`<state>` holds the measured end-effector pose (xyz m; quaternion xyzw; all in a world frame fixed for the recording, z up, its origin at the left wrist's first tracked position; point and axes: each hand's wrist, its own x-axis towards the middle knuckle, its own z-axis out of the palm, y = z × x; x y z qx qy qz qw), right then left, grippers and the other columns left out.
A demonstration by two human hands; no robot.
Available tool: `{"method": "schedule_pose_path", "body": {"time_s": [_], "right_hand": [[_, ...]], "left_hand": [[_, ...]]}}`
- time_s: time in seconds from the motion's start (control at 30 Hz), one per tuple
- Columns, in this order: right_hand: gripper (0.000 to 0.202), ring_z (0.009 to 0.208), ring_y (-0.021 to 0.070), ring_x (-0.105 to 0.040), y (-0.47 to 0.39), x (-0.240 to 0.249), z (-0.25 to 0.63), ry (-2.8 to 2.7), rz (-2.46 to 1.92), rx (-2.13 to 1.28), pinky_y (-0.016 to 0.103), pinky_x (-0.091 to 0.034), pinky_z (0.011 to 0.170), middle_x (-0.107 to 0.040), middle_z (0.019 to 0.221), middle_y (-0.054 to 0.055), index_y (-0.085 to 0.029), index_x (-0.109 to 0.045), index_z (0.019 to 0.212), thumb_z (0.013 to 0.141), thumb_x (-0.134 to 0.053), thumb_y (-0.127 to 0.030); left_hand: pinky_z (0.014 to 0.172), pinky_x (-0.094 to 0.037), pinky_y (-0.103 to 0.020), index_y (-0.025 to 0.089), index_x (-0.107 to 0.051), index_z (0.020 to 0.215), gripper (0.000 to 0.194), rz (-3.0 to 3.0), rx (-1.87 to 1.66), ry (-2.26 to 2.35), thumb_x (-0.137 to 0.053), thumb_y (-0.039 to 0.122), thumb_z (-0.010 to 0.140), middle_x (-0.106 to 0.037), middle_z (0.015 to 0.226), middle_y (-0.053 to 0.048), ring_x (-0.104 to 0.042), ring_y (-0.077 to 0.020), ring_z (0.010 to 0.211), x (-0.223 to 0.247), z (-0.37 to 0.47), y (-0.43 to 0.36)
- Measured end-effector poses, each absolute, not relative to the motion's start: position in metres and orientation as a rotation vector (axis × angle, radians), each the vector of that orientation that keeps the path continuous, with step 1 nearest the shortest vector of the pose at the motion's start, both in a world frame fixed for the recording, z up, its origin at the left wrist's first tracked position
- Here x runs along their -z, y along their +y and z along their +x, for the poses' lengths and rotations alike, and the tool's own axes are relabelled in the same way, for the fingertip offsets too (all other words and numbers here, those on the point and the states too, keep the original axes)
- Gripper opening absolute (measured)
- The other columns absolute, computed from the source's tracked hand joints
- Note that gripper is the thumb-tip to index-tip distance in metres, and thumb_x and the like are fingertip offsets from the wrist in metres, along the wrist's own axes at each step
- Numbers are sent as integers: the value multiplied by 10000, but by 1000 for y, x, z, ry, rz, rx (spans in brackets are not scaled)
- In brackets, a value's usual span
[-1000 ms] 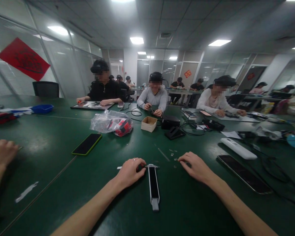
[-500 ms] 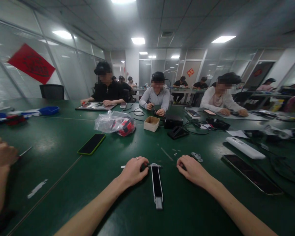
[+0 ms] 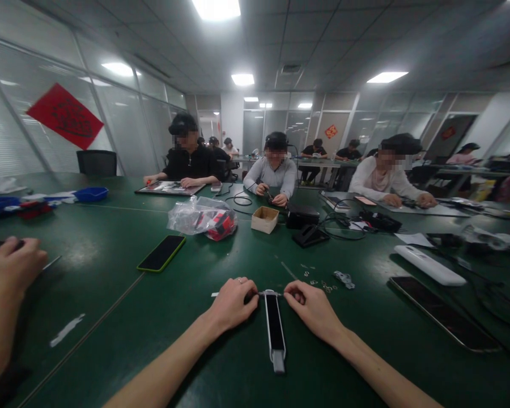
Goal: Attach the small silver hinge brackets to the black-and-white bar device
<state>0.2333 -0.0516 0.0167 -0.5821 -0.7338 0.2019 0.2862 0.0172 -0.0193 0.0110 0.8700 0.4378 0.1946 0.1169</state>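
Note:
A long, narrow black piece with a white rim (image 3: 274,323) lies on the green table between my hands, a pale grey block (image 3: 279,361) at its near end. Across its far end runs a thin metal rod (image 3: 267,293). My left hand (image 3: 236,303) rests on the table, its fingers closed at the rod's left end around something dark, mostly hidden in the palm. My right hand (image 3: 309,306) pinches at the rod's right end; whatever its fingertips hold is too small to make out. Several tiny rings (image 3: 328,287) lie beyond my right hand.
A small grey crumpled part (image 3: 344,279) lies right of the rings. Phones (image 3: 161,253) (image 3: 444,313) lie on both sides, a white device (image 3: 429,264) at right. Farther off are a bagged red item (image 3: 215,221) and a small box (image 3: 264,219). Another person's hand (image 3: 15,263) is at left.
My right hand has moved left, to the right end of the rod, uncovering tiny rings on the table. My left hand stays by the rod. The view has tilted slightly upward.

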Motion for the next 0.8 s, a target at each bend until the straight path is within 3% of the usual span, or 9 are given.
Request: {"method": "schedule_pose_path", "body": {"time_s": [0.8], "right_hand": [[187, 686, 145, -555, -52, -11, 234, -1962, -1598, -553, 275, -462, 621, -616, 789, 25, -163, -631, 919, 827, -477, -217]], "left_hand": [[716, -399, -288, 189, -587, 904, 170, 2592, -586, 1239, -434, 261, 889, -597, 804, -23, -545, -160, 726, -8, 17, -19]]}}
